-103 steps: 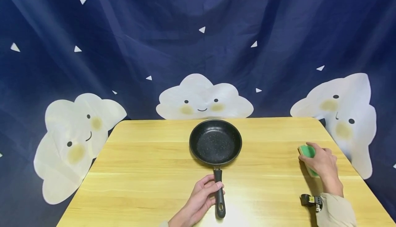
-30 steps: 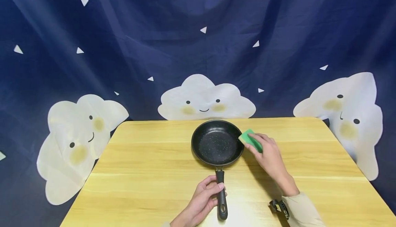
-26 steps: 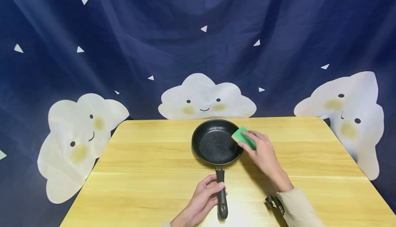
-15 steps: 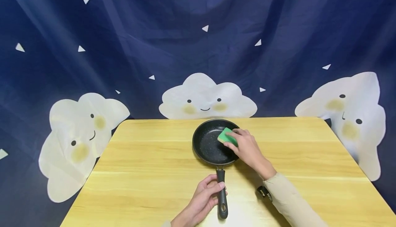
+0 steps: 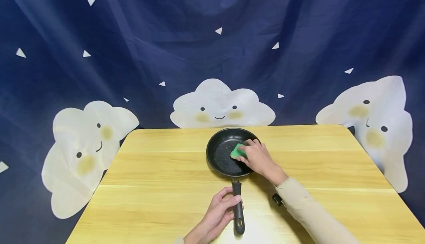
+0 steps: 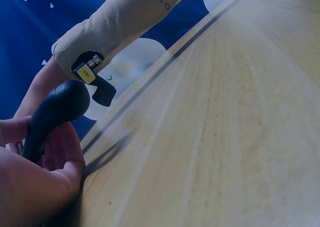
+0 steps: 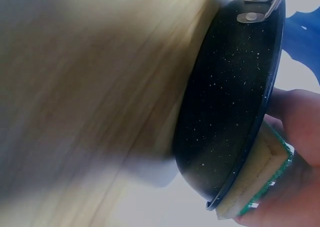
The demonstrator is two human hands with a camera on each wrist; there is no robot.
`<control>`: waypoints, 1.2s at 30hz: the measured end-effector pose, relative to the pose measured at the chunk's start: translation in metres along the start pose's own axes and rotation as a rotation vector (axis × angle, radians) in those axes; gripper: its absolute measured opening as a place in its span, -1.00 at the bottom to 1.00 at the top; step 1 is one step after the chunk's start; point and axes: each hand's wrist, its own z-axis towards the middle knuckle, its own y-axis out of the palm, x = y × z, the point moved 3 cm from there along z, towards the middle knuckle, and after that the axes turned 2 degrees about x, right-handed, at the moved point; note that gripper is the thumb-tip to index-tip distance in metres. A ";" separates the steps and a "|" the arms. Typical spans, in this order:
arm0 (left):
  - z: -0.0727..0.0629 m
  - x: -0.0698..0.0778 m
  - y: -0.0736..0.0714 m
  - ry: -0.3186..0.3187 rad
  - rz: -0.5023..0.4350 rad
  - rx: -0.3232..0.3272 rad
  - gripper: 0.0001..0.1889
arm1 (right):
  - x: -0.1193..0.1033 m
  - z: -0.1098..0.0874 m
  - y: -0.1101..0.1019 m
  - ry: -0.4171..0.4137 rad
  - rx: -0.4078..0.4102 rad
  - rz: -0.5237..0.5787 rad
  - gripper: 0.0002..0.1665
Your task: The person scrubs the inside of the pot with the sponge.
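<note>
A black speckled frying pan (image 5: 220,155) stands on the wooden table, its handle (image 5: 238,218) toward me. My left hand (image 5: 217,214) grips that handle, thumb across its top; the left wrist view shows the fingers (image 6: 65,142) curled beneath the handle's rounded end (image 6: 72,101). Inside the pan, my right hand (image 5: 259,159) pinches a sponge (image 5: 238,151), green on top and pale below. In the right wrist view the sponge (image 7: 257,174) shows past the rim of the pan (image 7: 220,102), with the right hand (image 7: 300,157) behind it. The hand covers part of the sponge.
The light wooden table (image 5: 149,185) extends to both sides of the pan. A dark blue curtain (image 5: 186,52) with white cloud prints hangs behind its far edge. A small black device (image 5: 277,199) is worn at the right wrist.
My right hand has carried the sponge leftward from the table's right side, over the pan's rim and down into the pan. The left hand keeps its hold on the handle.
</note>
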 end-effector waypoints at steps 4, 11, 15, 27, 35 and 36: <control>0.000 0.000 0.000 -0.002 0.009 0.003 -0.57 | -0.001 0.001 0.000 -0.004 -0.057 -0.001 -0.65; 0.001 0.001 0.001 -0.010 0.008 0.018 -0.58 | -0.002 0.002 -0.009 -0.016 -0.128 0.020 -0.68; 0.001 0.001 0.001 -0.013 0.009 0.023 -0.59 | -0.003 0.001 -0.013 -0.015 -0.173 0.028 -0.67; 0.001 0.001 0.000 -0.018 -0.002 0.022 -0.59 | -0.010 -0.002 -0.019 -0.097 -0.214 0.100 -0.73; 0.002 -0.001 -0.001 -0.012 -0.001 0.023 -0.57 | -0.018 -0.006 -0.021 -0.085 -0.267 0.185 -0.70; 0.002 -0.001 -0.002 -0.013 0.000 0.024 -0.57 | -0.019 -0.006 -0.021 -0.080 -0.273 0.195 -0.70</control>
